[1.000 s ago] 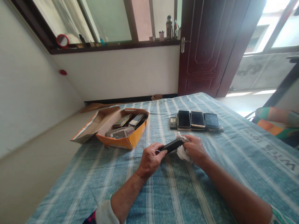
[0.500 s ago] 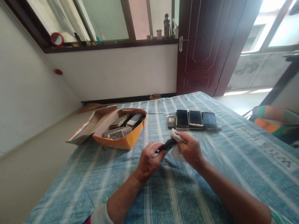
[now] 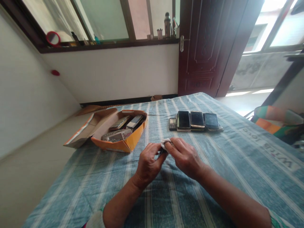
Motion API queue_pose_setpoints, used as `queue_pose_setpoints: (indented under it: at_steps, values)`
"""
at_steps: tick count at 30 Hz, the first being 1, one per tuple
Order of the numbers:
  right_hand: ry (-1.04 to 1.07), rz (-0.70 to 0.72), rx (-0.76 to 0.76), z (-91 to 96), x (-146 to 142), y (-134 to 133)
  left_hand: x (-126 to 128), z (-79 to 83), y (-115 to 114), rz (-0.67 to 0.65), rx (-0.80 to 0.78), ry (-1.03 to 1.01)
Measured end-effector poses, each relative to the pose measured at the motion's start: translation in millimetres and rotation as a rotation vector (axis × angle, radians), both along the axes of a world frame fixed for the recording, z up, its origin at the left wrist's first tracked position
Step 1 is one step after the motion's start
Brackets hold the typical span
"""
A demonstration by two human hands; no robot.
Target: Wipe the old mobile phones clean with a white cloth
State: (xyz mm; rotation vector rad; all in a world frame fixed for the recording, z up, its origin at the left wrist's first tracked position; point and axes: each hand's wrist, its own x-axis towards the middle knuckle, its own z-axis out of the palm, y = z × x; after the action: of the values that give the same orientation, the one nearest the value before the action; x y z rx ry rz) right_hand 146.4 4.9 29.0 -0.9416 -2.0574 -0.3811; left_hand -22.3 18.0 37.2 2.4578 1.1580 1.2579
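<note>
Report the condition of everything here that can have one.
Orange cardboard box: open, phones inside.
Small dark keypad phone: lying keys up.
Three dark rectangular touchscreen phones: side by side, face up.
Thin white cloth: bunched in right hand.
Small black object: in left hand, mostly hidden.
Dark red door: unclear whether open or shut.
Striped blue fabric: spread, creased.

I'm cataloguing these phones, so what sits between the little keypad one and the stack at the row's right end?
In the head view, two dark-screened phones, side by side, lie between the keypad phone and the right-end stack.
</note>
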Motion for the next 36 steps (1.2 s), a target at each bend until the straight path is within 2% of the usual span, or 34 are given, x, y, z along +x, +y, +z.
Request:
queue_pose_setpoints:
  at_steps: [3,6,11,14,16,20,24,29,33,36]
  values:
    - [-0.021,-0.042,0.004,-1.0,2,1,0,0.4,0,-0.001,0.001,0.002]
    - [0.059,-0.056,-0.048,-7.8,3,7,0,-0.9,1,0.005,0.025,0.003]
    - [0.356,0.038,-0.222,-23.6,5,17,-1,-2.9,3,0.023,0.083,0.002]
    - [0.444,0.087,-0.215,-21.0,3,16,-1,-2.5,3,0.023,0.075,0.003]
    - [0.404,0.101,-0.154,-13.4,1,11,-1,-2.2,3,0.018,0.060,-0.003]
    - [0.138,0.063,-0.049,1.4,-3,0,-1,-2.2,2,0.021,0.058,0.007]
    - [0.054,0.018,-0.036,2.9,-3,-2,0,-0.8,1,0.033,0.054,0.024]
    - [0.219,0.054,-0.140,-9.1,0,7,1,1.0,0,0.032,0.041,0.025]
    - [0.466,0.113,-0.300,-19.0,-2,14,1,0.4,1,0.045,0.071,0.027]
    - [0.572,0.118,-0.412,-21.4,-4,16,1,-0.6,1,0.064,0.085,0.013]
